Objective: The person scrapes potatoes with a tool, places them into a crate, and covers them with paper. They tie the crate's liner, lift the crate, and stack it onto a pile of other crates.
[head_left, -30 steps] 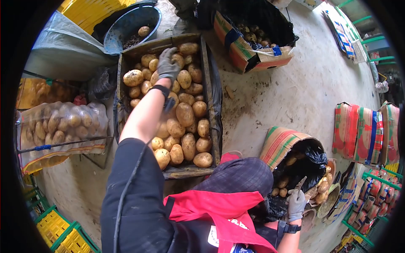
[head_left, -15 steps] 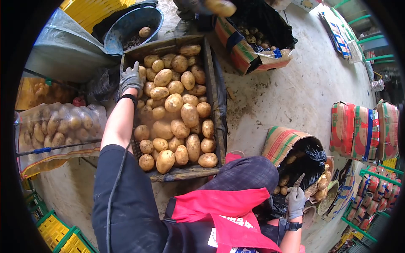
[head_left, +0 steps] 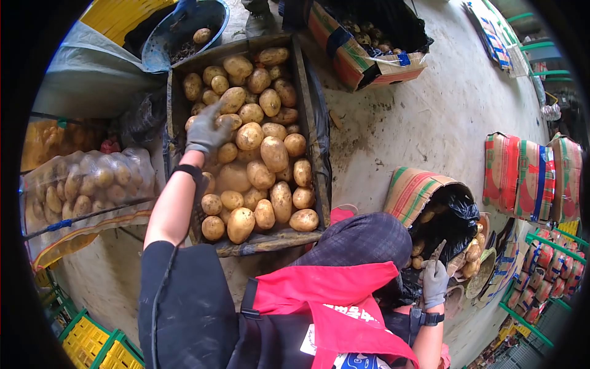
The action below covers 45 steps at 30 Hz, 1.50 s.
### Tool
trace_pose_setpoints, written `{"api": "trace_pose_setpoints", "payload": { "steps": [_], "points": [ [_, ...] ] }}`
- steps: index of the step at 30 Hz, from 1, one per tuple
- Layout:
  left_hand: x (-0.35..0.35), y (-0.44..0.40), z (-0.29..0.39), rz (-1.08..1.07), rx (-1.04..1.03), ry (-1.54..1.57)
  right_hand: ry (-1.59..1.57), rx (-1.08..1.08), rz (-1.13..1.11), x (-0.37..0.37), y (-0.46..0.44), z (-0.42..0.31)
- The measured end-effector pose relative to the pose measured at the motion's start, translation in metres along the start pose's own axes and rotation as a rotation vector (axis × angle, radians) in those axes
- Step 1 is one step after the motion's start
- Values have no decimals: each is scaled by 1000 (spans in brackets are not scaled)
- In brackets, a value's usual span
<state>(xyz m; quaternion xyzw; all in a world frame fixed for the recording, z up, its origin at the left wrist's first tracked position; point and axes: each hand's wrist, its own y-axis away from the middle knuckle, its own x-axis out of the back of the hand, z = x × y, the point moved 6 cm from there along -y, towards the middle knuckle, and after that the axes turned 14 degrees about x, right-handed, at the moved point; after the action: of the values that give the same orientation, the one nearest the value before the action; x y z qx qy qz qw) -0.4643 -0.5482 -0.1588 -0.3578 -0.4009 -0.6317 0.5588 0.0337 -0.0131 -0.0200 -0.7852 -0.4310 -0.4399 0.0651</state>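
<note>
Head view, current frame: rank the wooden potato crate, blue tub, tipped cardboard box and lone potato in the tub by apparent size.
1. Wooden potato crate
2. Blue tub and tipped cardboard box: too alike to rank, and the tub is cut off by the top edge
3. Lone potato

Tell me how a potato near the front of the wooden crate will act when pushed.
The potato looks firm, its full shape unsagging. Its rounded sides suggest rolling, though crowding neighbours would probably stop it soon inside the crate.
</note>
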Motion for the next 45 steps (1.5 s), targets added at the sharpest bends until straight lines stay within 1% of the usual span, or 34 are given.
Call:
{"api": "trace_pose_setpoints", "payload": {
  "steps": [1,2,3,5,6,7,9,10,11,13,14,15,17,18,19,21,23,26,27,29,30,31,33,34,35,37,38,40,41,43,45],
  "points": [
    [-2,19,22,-84,-50,-180,21,9,-1,-1,-1,3],
    [-12,24,15,37,-72,-140,19,14,-1,-2,-1,4],
    [-8,24,17,44,-69,-141,-12,17,-2,-3,-1,3],
    [-8,12,16,-94,124,-144,-43,30,6,-1,-2,-2],
    [-5,5,20,-177,128,-187,-24,43,-4,1,-1,-8],
    [-4,-2,20,-175,122,-186,-7,52,-12,2,0,-12],
    [-9,-9,22,-300,203,-201,-23,68,18,6,5,-13],
    [-7,-9,26,-284,271,-113,-37,88,42,9,7,-12],
    [-8,-6,35,-288,259,-116,-41,79,50,12,11,-9],
    [16,8,74,-209,199,412,-43,100,58,16,18,-7],
    [-13,-2,58,-187,156,521,-54,61,63,18,21,-5],
    [-16,1,62,-193,154,520,-54,55,65,21,24,-2],
    [-23,11,74,-231,43,287,-31,81,73,26,28,2],
    [-23,16,76,-201,6,-99,-88,72,82,28,30,5],
    [-28,22,77,-201,2,-103,-92,69,83,29,31,6],
    [-45,39,67,-285,178,-198,-119,72,114,32,35,8],
    [-43,41,67,-279,200,-180,-123,78,109,29,37,18],
    [-55,29,56,-384,308,-60,-147,73,90,24,38,24],
    [-53,30,55,-379,308,-63,-136,87,86,23,37,25],
    [-51,34,58,-398,214,26,-130,97,87,22,36,27],
    [-48,39,58,-353,165,57,-148,101,88,21,35,28],
    [-50,47,56,-361,155,49,-165,100,90,21,36,29],
    [-47,56,63,-126,-76,-54,-151,89,88,22,36,31],
    [-47,56,59,-55,-59,16,-137,84,86,23,37,31],
    [-55,51,43,15,19,94,-124,80,83,24,38,30],
    [-59,59,51,134,12,122,-118,93,84,27,38,31],
    [-60,59,54,124,2,118,-127,97,94,29,39,31],
    [-62,57,55,84,53,119,-147,101,112,38,42,26],
    [-59,54,55,17,63,120,-136,109,133,42,44,30],
    [-44,60,66,54,9,-62,-179,75,149,51,49,30],
    [-48,45,52,65,-57,-155,-244,53,172,60,53,35]
  ]
}}
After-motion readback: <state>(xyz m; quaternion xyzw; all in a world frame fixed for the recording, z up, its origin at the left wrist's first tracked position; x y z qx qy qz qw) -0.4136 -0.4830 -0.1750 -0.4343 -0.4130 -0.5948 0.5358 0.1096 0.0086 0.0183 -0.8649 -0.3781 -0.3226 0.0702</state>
